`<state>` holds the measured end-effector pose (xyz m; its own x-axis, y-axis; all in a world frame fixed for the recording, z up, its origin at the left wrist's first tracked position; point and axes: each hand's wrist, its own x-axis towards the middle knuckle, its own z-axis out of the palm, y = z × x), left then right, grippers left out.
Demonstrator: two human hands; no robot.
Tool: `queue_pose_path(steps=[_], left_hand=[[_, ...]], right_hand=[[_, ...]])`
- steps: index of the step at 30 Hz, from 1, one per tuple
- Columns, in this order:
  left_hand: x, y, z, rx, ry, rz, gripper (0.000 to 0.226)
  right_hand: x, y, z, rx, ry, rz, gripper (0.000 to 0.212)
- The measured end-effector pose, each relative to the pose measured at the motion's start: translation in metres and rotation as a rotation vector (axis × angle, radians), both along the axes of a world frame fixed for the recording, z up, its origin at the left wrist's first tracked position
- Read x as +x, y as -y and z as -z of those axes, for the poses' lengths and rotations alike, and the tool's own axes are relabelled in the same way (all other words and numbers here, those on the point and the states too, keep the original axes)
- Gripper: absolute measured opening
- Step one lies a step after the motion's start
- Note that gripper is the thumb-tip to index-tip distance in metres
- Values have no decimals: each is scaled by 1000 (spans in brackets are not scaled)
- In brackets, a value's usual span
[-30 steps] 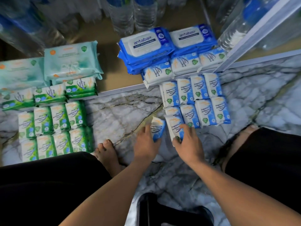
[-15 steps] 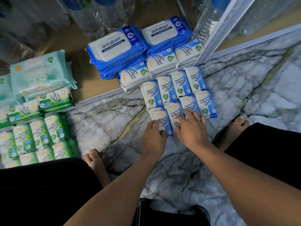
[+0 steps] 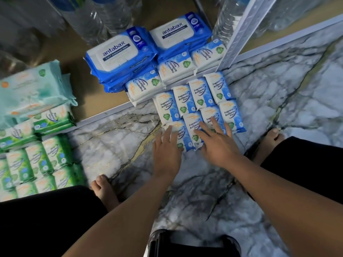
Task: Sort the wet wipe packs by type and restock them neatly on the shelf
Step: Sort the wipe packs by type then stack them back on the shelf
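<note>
Head view looks down on two hands laid flat, fingers straight and gripping nothing. The left hand (image 3: pixel 166 153) presses the nearest small blue Fragrance Free Antibacterial Wipes pack (image 3: pixel 182 135) on the marble floor (image 3: pixel 115 141). The right hand (image 3: pixel 220 147), fingers spread, rests across the packs just beside it. Beyond the fingertips the same block runs up beside the shelf (image 3: pixel 89 97), with antabax packs (image 3: pixel 115 54) further back. Green packs (image 3: pixel 37 160) lie well left of the left fingers.

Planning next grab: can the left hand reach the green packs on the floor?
Probably yes. The left hand rests open on a blue pack, holding nothing; only bare marble floor lies between it and the green packs.
</note>
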<state>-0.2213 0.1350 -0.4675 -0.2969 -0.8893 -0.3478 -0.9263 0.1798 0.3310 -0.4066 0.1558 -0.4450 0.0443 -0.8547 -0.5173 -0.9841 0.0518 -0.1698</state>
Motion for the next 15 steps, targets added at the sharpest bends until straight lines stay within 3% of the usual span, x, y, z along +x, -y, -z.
queue_pose_path(steps=[3,6,9,15], left_hand=[[3,6,1,22,-31,-3,65],[9,8,3,-6,-73,3,65],[15,11,7,-45,-116,-37,70],[17,9,13,-52,-49,104,60]], right_hand=[[-5,1,-1,-51,27,47,57],[-8,3,0,-155,-1,283,57],[-18,8,8,-71,-45,479,67],[-34,6,27,14,-55,376,73]])
